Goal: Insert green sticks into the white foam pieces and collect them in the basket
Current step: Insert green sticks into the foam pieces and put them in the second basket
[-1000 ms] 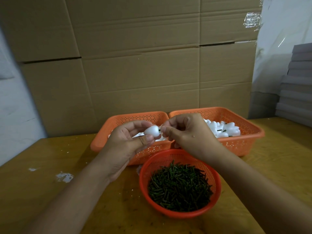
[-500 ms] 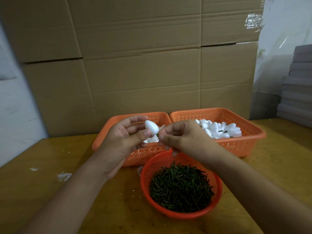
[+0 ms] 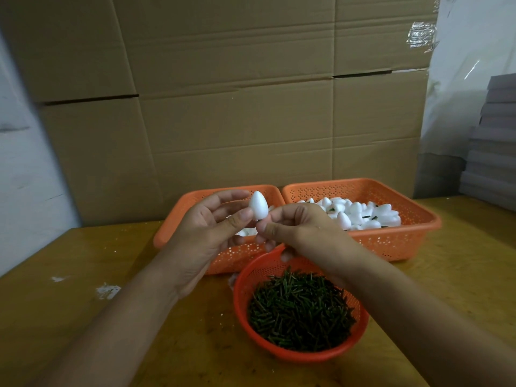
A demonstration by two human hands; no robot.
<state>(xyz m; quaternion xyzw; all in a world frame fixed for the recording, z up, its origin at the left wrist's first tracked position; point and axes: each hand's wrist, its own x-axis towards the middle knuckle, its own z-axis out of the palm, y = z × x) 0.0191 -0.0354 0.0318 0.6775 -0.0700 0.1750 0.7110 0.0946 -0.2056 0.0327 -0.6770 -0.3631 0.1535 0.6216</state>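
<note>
Cardboard boxes (image 3: 237,107) wall off the scuffed wooden table (image 3: 69,317).

foam piece (image 3: 258,205): white, matt, smooth | round basket (image 3: 301,354): orange perforated plastic, slight sheen | rectangular baskets (image 3: 391,241): same orange plastic mesh | table (image 3: 69,317): worn yellowish wood, scuffed | boxes (image 3: 237,107): brown corrugated cardboard, matt | tape (image 3: 422,34): clear, glossy

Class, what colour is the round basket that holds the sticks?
Orange; the round basket shows plainly in the head view.
</note>
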